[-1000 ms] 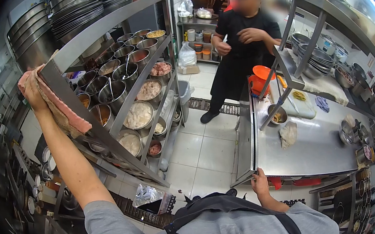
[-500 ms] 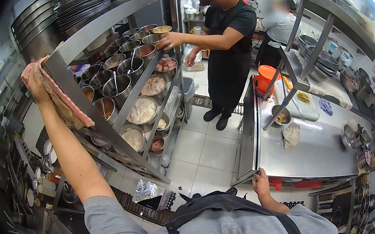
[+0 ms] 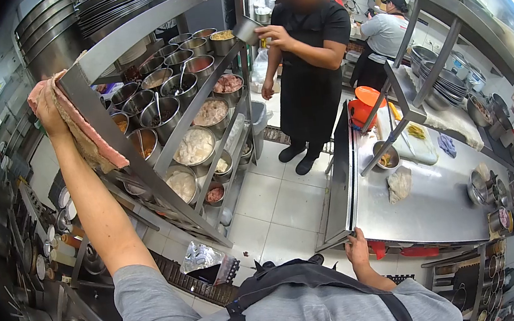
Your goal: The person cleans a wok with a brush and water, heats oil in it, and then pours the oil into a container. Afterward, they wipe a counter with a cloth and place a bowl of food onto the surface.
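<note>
My left hand [image 3: 48,111] is closed on a pink and brown cloth [image 3: 92,135] draped over the corner post of a steel shelf rack [image 3: 110,123]. At the near corner of the steel worktable [image 3: 428,217], my right hand [image 3: 357,247] rests with its fingers against the table's edge; what the fingers do there is too small to make out. The rack beside my left arm holds several steel pots of food, such as a pot of pale food [image 3: 194,147] on the middle shelf.
A co-worker in black [image 3: 307,72] stands past the rack, holding up a steel pot [image 3: 248,30]. Another person [image 3: 382,35] works at the back. On the worktable are an orange container [image 3: 365,107], a bowl [image 3: 386,154], and a blue cloth [image 3: 447,146]. A foil-lined box [image 3: 202,262] lies on the floor.
The co-worker in black has lifted a steel pot off the rack and moved slightly back. The person at the back has turned and shifted. Both my hands stay in place.
</note>
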Available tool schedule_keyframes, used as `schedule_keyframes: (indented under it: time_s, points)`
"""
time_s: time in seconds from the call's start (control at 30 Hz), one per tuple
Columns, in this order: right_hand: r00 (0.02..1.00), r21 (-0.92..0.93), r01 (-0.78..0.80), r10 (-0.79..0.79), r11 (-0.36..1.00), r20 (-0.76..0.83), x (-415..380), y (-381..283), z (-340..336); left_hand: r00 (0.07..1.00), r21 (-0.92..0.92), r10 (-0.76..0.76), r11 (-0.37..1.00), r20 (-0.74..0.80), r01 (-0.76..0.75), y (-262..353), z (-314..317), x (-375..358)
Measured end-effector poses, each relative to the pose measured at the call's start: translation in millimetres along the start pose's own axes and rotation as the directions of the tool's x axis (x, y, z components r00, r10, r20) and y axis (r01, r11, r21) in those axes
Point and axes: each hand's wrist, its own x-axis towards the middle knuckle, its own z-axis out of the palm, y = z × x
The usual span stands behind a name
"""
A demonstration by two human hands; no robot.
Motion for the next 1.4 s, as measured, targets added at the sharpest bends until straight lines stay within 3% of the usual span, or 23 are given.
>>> schedule_keyframes:
  time_s: [0.13,0.2,0.33,0.4,0.43,0.5,0.57,0.6,0.63,0.67,0.7,0.77,0.93,1.0,1.1,1.17,1.23,1.27,1.4]
  points:
    - [1.0,0.035,-0.017,0.017,0.999,-0.006,1,-4,-3,0.996,0.147,0.088,0.985,0.021,-0.09,-5,-7,1]
    - [1.0,0.023,0.004,-0.004,1.0,-0.019,1,0,0,1.0,0.172,-0.01,0.985,0.017,0.007,-13,-10,2]
    - [1.0,0.029,0.016,-0.016,0.999,-0.021,1,-3,-3,1.0,0.176,0.003,0.984,-0.012,0.0,-20,-13,2]
    - [1.0,0.034,0.013,-0.012,0.999,-0.025,2,-6,-4,0.987,0.224,0.161,0.963,-0.025,-0.151,-60,-21,10]
    - [0.999,0.036,0.01,-0.009,0.999,-0.031,1,-5,-5,0.987,0.198,0.163,0.968,-0.014,-0.157,-39,-17,16]
    - [0.999,0.022,0.03,-0.029,0.999,-0.018,2,5,3,0.886,0.06,0.195,0.969,0.42,-0.242,30,-22,25]
    - [0.999,0.045,0.047,-0.046,0.998,-0.02,3,9,5,0.944,0.03,0.193,0.978,0.267,-0.208,-37,-21,21]
    - [0.999,0.03,0.048,-0.048,0.998,-0.025,3,8,4,0.962,-0.262,0.036,0.964,0.27,0.037,-74,-34,26]
    - [0.998,0.017,0.048,-0.048,0.999,-0.028,3,6,3,0.937,-0.512,-0.116,0.812,0.33,0.281,-95,-41,28]
    - [0.999,0.041,0.033,-0.033,0.999,-0.016,3,7,4,0.945,0.161,0.102,0.974,0.311,-0.158,-93,-40,27]
    - [0.998,0.031,0.037,-0.036,0.999,-0.052,2,11,11,0.859,0.711,0.289,0.481,0.423,-0.513,-90,-39,25]
    - [0.997,-0.016,0.058,-0.059,0.998,-0.056,2,10,10,0.856,0.496,0.335,0.707,0.393,-0.504,-161,-55,33]
    - [0.997,-0.025,0.034,-0.035,0.999,-0.061,0,11,13,0.859,0.211,0.302,0.886,0.413,-0.412,-75,-37,26]
    - [0.995,-0.005,0.046,-0.046,0.999,-0.09,0,8,12,0.921,0.08,0.229,0.961,0.316,-0.266,-55,-32,21]
    - [0.996,-0.025,0.033,-0.035,0.999,-0.08,-1,10,15,0.874,0.141,0.235,0.937,0.424,-0.32,-55,-37,30]
    - [0.994,-0.023,0.029,-0.031,0.999,-0.106,-1,12,17,0.891,0.179,0.209,0.937,0.403,-0.3,-59,-36,27]
    - [0.995,-0.026,0.043,-0.046,0.999,-0.086,-1,15,19,0.8,0.495,0.473,0.628,0.369,-0.6,-89,-40,30]
    - [0.995,-0.025,0.041,-0.043,0.999,-0.087,-1,15,20,0.883,0.238,0.329,0.877,0.336,-0.417,-46,-29,19]
    - [0.996,-0.017,0.043,-0.045,0.999,-0.082,0,13,18,0.837,0.131,0.336,0.895,0.432,-0.427,-41,-36,30]
